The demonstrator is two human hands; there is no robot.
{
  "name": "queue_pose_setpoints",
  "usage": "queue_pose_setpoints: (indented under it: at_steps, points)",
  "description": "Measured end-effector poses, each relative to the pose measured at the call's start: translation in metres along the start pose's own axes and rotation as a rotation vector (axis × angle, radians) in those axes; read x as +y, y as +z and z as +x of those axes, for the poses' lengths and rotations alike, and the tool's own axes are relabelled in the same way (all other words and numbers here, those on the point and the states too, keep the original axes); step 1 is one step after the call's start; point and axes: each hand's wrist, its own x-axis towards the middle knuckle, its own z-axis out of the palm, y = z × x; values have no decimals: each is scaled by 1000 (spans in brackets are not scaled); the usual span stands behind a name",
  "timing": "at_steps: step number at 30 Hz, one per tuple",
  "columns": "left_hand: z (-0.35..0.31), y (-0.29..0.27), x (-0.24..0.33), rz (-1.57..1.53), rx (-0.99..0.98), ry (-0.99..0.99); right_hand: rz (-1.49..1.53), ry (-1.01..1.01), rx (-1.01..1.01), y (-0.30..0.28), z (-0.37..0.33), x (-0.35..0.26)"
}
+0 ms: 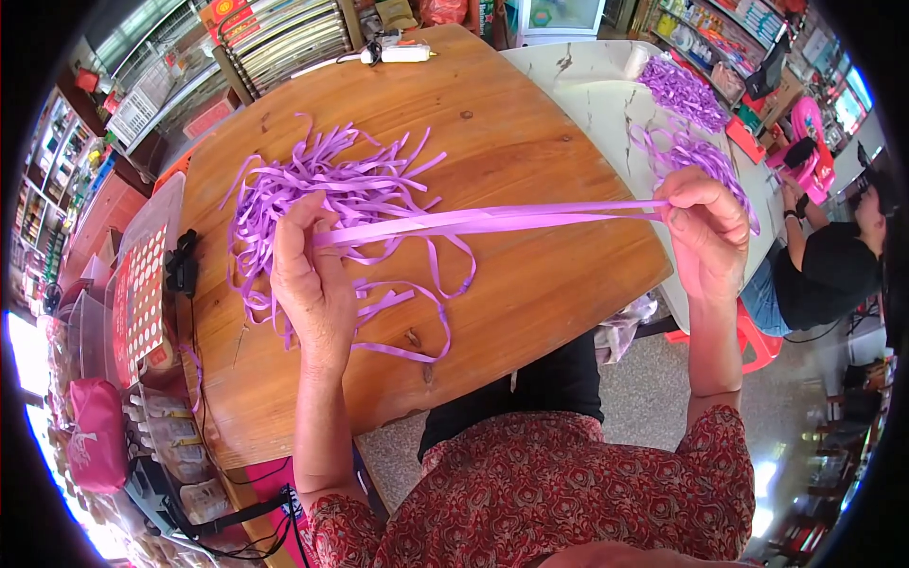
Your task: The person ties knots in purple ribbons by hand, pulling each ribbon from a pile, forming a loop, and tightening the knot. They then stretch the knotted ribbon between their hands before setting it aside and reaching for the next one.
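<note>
Several strands of purple ribbon point(492, 220) are stretched taut between my two hands, above the wooden table. My left hand point(312, 270) pinches the strands at one end, in front of a loose heap of the same ribbon. At the other end, my right hand point(705, 227) grips them between thumb and fingers, past the table's right edge. The tangled purple ribbon heap point(331, 170) lies on the table's left half, with loops trailing toward the near edge. Part of this heap is hidden behind my left hand.
A white marbled table point(606, 104) adjoins the wooden table point(530, 142) and bears more purple ribbon piles point(682, 90). A white power strip point(396, 54) lies at the far edge. Red-and-white sheet point(142, 293) and black cables stand left. A person in black point(833, 265) sits at right.
</note>
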Motion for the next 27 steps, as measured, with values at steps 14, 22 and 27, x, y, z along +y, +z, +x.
queue_pose_setpoints:
  at_steps: [14,22,27]
  points:
    - [-11,7,-22,183,-177,74,304,332,58,-28,10,64]
    - [-19,17,-41,122,-205,-21,285,390,70,-32,3,84]
    - [-26,24,-37,41,-372,-115,253,478,179,-46,1,87]
